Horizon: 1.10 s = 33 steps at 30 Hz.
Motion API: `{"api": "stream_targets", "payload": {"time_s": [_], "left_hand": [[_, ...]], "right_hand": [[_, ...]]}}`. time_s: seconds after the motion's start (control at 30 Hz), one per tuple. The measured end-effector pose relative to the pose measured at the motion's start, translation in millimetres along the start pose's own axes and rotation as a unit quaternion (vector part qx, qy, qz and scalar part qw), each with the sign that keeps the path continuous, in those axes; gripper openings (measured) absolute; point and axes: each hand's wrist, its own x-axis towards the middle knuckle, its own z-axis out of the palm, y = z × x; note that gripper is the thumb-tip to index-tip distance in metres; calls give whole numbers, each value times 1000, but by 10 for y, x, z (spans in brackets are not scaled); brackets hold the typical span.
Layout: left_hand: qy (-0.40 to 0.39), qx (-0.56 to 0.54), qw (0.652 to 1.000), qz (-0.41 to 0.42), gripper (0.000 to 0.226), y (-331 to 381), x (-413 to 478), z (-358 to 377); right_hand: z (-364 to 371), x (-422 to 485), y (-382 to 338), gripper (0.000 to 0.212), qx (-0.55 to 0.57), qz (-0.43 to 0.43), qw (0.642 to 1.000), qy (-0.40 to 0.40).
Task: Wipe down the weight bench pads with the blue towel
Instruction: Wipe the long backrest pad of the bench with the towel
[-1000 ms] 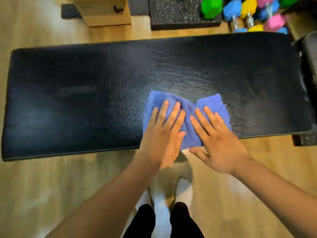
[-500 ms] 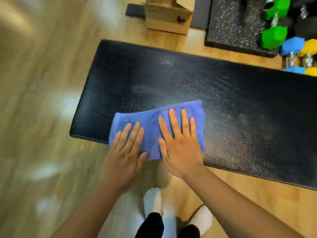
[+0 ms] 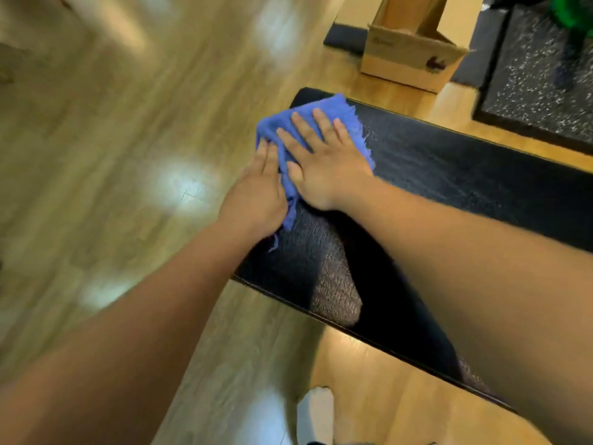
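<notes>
Home gym corner: black padded bench (image 3: 481,175), speckled rubber mat (image 3: 539,91), wood-look floor (image 3: 112,123), cardboard box (image 3: 407,59).

The towel (image 3: 333,107) lies on the bench pad (image 3: 481,187) at its left end, near the far left corner, and a part of it hangs over the end edge. The right hand (image 3: 324,165) lies flat on the towel. The left hand (image 3: 256,194) is just left of it, on the towel at the end edge. On the floor (image 3: 112,155) behind the far left corner stands a cardboard box (image 3: 407,59), and right of the box lies a rubber mat (image 3: 539,91). Before the near edge is one foot (image 3: 316,412) on the floor.
</notes>
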Motion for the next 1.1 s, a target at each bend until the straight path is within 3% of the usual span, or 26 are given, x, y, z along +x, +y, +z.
{"api": "stream_targets", "payload": {"time_s": [0.17, 0.27, 0.43, 0.53, 0.63, 0.8, 0.97, 1.1], "left_hand": [[-56, 159, 984, 58, 60, 701, 646, 302], [-33, 153, 978, 140, 66, 1109, -85, 552], [-77, 74, 979, 171, 53, 889, -1415, 587], [-77, 105, 969, 209, 53, 802, -1144, 544], [-66, 170, 958, 223, 59, 953, -374, 556], [-94, 196, 966, 142, 64, 1267, 386, 561], [-51, 139, 970, 193, 66, 1105, -1000, 681], [-92, 81, 973, 194, 66, 1151, -1889, 755]], "right_hand": [[-55, -360, 780, 58, 42, 143, 989, 6], [131, -1279, 805, 62, 30, 170, 984, 51], [339, -2349, 172, 60, 34, 117, 993, 4], [355, -2196, 319, 61, 26, 90, 996, 11], [246, -1669, 680, 63, 12, 146, 989, 32], [48, -1038, 1095, 59, 54, 228, 972, -13], [330, -2182, 331, 60, 62, 182, 980, 55], [450, -3157, 114, 59, 83, 100, 992, 3]]}}
